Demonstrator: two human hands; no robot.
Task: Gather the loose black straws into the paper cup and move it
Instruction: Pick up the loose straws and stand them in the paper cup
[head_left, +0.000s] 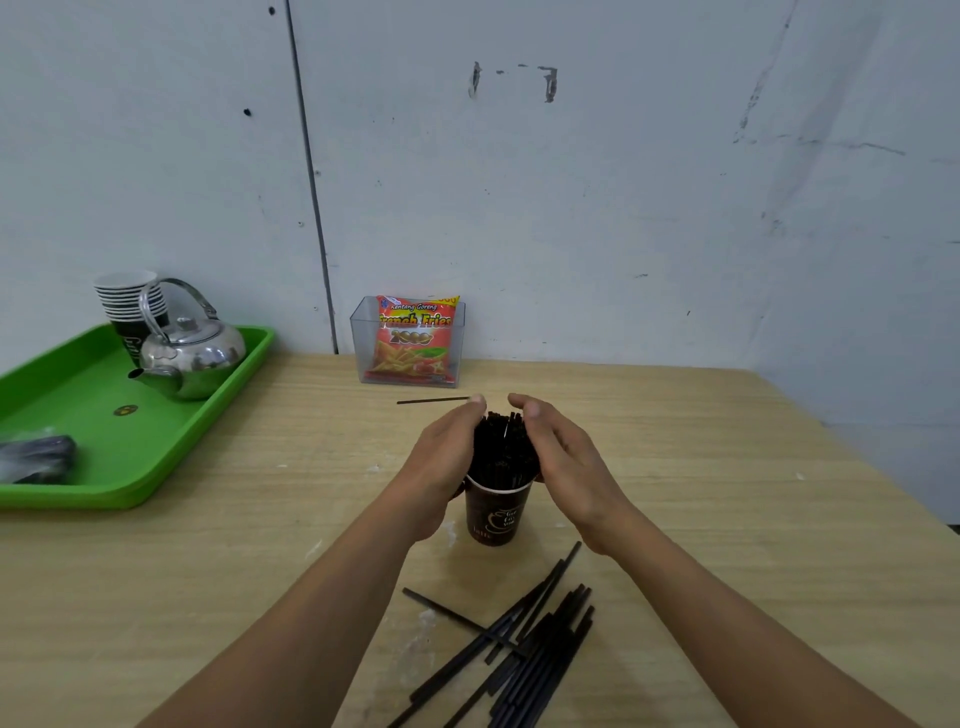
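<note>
**Both hands close around a cup packed with black straws**

A brown paper cup (497, 512) stands upright near the middle of a wooden table (727, 519), filled with a dense bundle of black straws (505, 447) that rises well above its rim. The left hand (441, 457) presses against the bundle's left side and the right hand (558, 457) against its right, fingers curved around the straws so the two hands cup them between the palms, fingertips nearly meeting at the far side.

On the near side of the cup, a loose pile of black straws (530, 654) lies scattered flat on the table, some crossing each other. A single straw (431, 400) lies just beyond the hands.

At the far left, a green tray (78, 395) carries a metal kettle (192, 358) and a stack of paper cups (127, 301). Against the wall, a clear plastic box (408, 340) holds a red snack packet (415, 338).
</note>
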